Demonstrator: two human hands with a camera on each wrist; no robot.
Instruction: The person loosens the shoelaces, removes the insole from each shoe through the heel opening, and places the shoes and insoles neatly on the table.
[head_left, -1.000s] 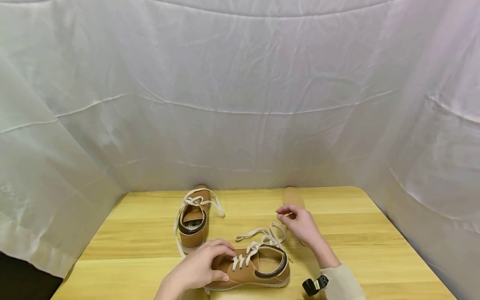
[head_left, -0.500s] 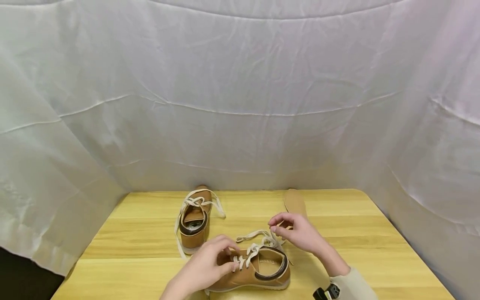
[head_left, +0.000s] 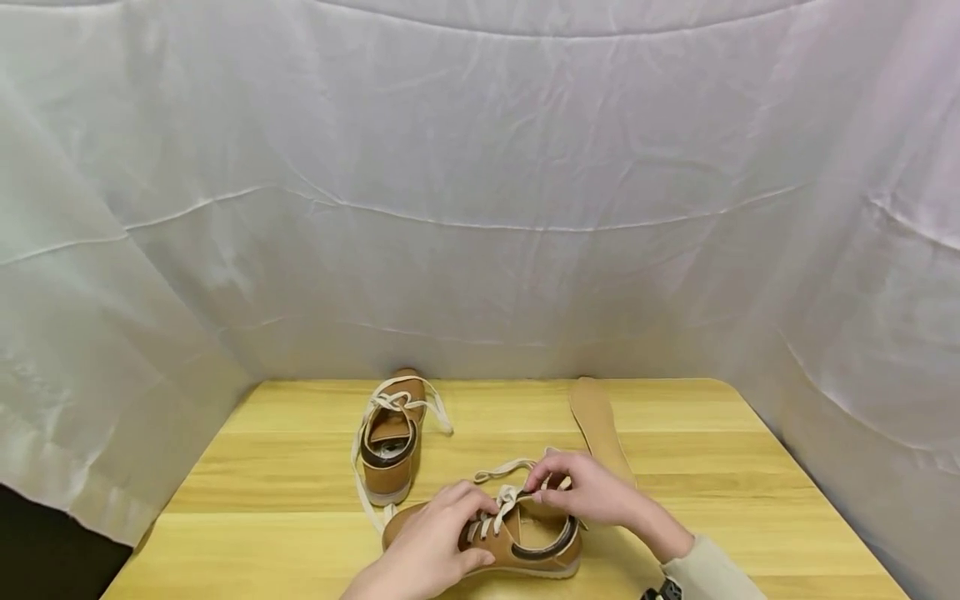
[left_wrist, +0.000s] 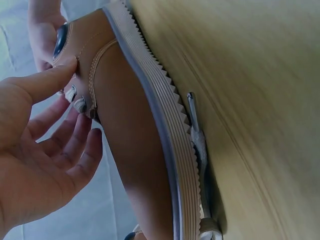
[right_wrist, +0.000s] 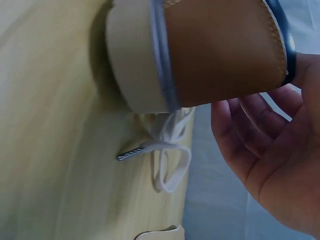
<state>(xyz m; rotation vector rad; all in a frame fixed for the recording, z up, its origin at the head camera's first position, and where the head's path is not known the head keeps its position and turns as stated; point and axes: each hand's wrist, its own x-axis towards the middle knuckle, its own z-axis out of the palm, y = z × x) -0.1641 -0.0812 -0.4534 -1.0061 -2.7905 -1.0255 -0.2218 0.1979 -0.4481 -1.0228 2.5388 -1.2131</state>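
Observation:
A brown lace-up shoe (head_left: 546, 565) lies lengthwise near the front of the table, toe to the left. My left hand (head_left: 438, 542) grips its forefoot: the thumb presses the near side and the fingers reach over the lacing. In the left wrist view, the left hand (left_wrist: 35, 155) has its thumb tip on the stitched upper beside the eyelets. My right hand (head_left: 596, 493) pinches the far collar edge, close to the lace knot (head_left: 507, 497). From the right wrist, the right hand's (right_wrist: 280, 160) fingers curl along the shoe's (right_wrist: 220, 55) far side; the dark collar hides the thumb tip.
A second brown shoe (head_left: 387, 478) with loose white laces stands at the back left, toe away. A tan insole (head_left: 598, 417) lies at the back right. Loose lace (right_wrist: 172, 172) trails on the wooden table (head_left: 712, 467) behind the gripped shoe. Grey-white cloth (head_left: 480, 275) hangs around it.
My right hand has come down and left from beside the insole to the shoe's collar. My left hand has shifted slightly right along the lacing.

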